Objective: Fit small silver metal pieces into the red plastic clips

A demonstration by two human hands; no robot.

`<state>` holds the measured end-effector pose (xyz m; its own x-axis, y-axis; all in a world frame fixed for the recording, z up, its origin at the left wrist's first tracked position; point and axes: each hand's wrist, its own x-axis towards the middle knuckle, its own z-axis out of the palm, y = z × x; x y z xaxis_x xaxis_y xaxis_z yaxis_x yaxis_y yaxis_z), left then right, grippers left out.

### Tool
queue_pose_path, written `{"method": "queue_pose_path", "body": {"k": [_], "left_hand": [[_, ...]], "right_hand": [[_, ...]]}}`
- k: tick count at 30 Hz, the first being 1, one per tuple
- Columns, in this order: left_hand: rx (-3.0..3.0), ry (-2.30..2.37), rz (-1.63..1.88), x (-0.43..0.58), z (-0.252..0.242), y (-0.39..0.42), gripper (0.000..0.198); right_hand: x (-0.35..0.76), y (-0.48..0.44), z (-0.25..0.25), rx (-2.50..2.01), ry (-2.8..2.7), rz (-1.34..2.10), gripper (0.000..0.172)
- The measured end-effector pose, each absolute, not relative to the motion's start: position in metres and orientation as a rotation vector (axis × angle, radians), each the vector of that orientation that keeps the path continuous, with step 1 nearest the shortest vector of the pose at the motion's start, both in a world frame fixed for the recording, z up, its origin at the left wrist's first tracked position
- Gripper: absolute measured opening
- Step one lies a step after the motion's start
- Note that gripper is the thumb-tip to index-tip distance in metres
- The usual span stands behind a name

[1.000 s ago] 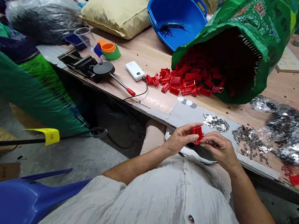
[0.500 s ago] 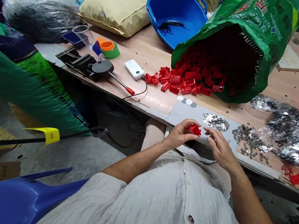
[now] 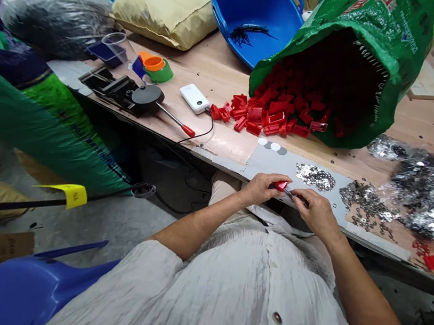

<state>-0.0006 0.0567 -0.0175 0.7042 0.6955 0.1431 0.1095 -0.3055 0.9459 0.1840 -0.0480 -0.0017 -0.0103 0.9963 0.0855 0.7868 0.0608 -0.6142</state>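
Note:
My left hand (image 3: 259, 189) is closed around a small red plastic housing (image 3: 280, 185), held just off the front edge of the table. In my right hand (image 3: 315, 211), a thin tool with a metal tip (image 3: 288, 193) is pinched between thumb and fingers. Its tip points left and meets the near side of the red housing; whether it goes inside is too small to tell. Beyond my hands, a pile of small shiny metal pieces (image 3: 315, 177) lies on a grey sheet (image 3: 281, 163). Darker metal pieces (image 3: 368, 202) are spread to the right of it.
A green sack (image 3: 408, 65) lies open, spilling red housings (image 3: 264, 116). Behind stand a blue basin (image 3: 253, 44) and a stuffed tan sack (image 3: 166, 5). A lever device (image 3: 129, 94) and white power bank (image 3: 193, 98) are left; a bag of metal pieces (image 3: 425, 186) is right.
The red housing has been turned in my left hand and shows less. My right hand has brought the tool's tip left against it. The view has shifted slightly.

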Motion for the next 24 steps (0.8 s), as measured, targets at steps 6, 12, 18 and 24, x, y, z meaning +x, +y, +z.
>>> {"method": "queue_pose_path", "body": {"k": [6,12,18,24], "left_hand": [[1.861,0.632,0.625,-0.001,-0.019,0.061,0.039],[1.876,0.635,0.614,-0.001,-0.018,0.063,0.038],[1.886,0.644,0.600,0.000,-0.018,0.062,0.035],[1.887,0.721,0.663,0.004,-0.020,0.054,0.031]], "right_hand": [[0.185,-0.046,-0.001,-1.755,-1.867,0.551,0.025],[0.187,-0.046,-0.003,-1.736,-1.888,0.561,0.023],[0.182,-0.044,-0.002,-1.815,-1.924,0.532,0.022],[0.158,-0.046,-0.006,-1.938,-1.887,0.360,0.022]]}}
